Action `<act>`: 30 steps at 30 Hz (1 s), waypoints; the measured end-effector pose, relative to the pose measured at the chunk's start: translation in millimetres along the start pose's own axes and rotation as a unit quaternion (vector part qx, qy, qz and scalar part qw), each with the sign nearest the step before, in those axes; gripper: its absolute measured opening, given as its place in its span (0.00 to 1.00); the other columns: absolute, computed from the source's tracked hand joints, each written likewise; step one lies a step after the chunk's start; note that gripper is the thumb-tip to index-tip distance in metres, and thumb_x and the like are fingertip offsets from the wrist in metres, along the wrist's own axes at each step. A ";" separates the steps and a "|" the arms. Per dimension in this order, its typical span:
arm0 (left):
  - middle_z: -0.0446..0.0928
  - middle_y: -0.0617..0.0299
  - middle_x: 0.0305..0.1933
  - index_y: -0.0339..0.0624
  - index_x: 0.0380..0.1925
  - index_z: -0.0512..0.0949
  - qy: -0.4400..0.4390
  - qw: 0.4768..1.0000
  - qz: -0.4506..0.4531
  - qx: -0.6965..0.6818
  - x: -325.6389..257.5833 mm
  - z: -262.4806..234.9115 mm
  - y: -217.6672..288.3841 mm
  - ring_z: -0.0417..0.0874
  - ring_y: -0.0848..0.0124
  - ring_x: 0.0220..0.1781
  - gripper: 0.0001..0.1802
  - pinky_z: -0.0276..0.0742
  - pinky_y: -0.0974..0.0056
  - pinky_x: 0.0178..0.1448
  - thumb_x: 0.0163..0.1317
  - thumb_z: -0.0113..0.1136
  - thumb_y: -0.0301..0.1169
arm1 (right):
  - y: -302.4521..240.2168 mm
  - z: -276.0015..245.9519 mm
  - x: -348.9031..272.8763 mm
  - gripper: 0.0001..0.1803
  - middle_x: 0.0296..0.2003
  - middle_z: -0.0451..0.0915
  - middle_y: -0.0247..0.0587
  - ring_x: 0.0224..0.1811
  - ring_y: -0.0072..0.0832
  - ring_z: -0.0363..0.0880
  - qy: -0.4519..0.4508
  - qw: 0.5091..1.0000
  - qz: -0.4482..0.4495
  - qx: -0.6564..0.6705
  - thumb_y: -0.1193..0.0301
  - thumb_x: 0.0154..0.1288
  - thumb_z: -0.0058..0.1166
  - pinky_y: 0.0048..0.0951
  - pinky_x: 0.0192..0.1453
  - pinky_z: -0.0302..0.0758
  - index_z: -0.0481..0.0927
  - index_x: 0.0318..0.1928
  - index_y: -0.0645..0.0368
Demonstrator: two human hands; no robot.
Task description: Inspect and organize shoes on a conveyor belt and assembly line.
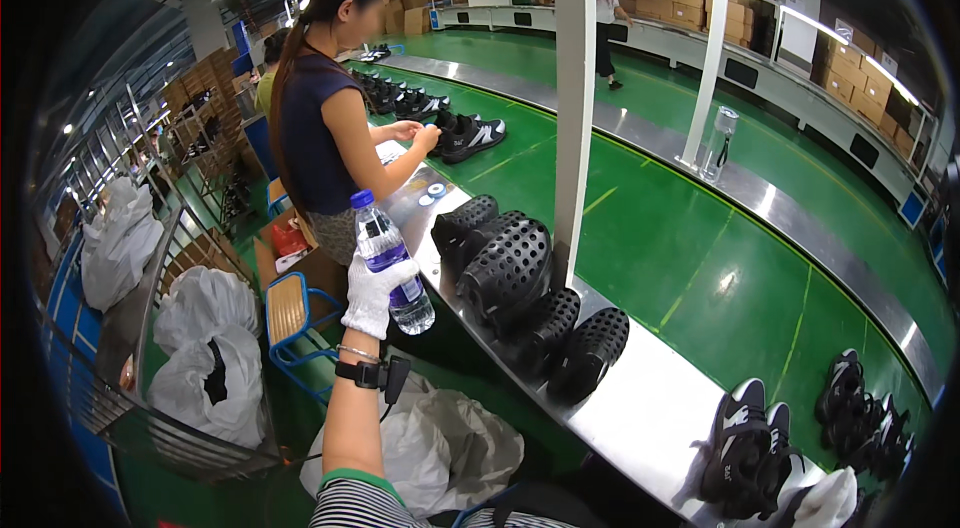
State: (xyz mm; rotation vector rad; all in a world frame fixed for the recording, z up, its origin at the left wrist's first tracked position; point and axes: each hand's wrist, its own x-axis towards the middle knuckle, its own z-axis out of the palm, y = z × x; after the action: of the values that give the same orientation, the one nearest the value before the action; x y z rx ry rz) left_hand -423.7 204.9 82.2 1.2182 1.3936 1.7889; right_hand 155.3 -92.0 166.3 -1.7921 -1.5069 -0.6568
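Gripped in the gloved left hand [376, 293], the clear water bottle [392, 262] with a blue cap is held upright above the near edge of the steel bench [640, 408]; the right hand is out of view. The step looks like carrying the bottle; setting it down would call for a bare patch of bench. Black perforated shoe moulds [510, 273] crowd the bench just beside it, a white post [573, 108] rises behind them, and a co-worker [325, 118] stands close ahead handling small items.
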 end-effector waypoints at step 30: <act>0.82 0.65 0.41 0.43 0.48 0.79 0.019 1.000 -0.014 0.014 -28.4 6.1 -9.3 0.84 0.71 0.40 0.28 0.83 0.61 0.49 0.44 0.80 0.26 | -88.1 94.1 -79.4 0.20 0.25 0.84 0.39 0.22 0.22 0.78 -0.349 0.676 0.444 0.473 0.59 0.80 0.53 0.22 0.26 0.73 0.83 0.34 0.62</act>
State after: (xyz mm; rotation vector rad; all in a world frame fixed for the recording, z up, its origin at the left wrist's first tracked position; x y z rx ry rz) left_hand -407.0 186.5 64.7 1.1790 1.4536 1.7886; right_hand 48.4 -61.6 63.5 -1.5891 -0.8011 1.2220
